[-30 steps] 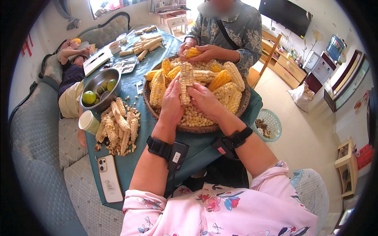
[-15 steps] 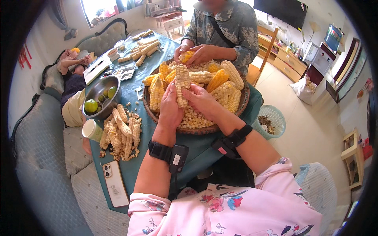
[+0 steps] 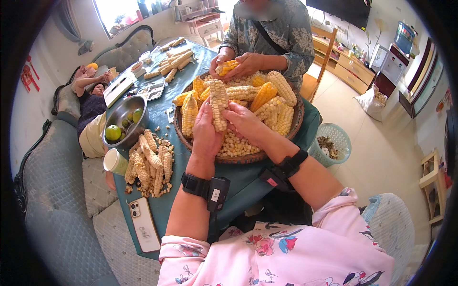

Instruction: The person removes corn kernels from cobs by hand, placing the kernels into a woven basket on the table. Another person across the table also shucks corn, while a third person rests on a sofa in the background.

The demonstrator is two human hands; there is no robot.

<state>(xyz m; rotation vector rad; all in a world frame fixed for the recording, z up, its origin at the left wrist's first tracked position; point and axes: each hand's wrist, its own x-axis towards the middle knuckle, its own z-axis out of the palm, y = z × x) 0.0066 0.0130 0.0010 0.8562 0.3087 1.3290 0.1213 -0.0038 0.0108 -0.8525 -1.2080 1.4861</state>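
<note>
A pale corn cob, part of its kernels gone, stands upright between my hands over the basket. My left hand is wrapped round its lower left side. From the right, my right hand presses on the cob with thumb and fingers. Below them the round woven basket holds loose kernels and several white and yellow ears. Across the basket, a co-worker in a patterned grey shirt holds a yellow ear in both hands.
Left of the basket lie a heap of stripped cobs, a paper cup, a phone and a steel bowl of green fruit. More cobs lie farther back. A plastic basket stands on the floor at right. Another person reclines on the sofa.
The cob and both my hands stay in nearly the same place over the basket, with small finger shifts. The whole view has shifted slightly. The person on the sofa has moved an arm.
</note>
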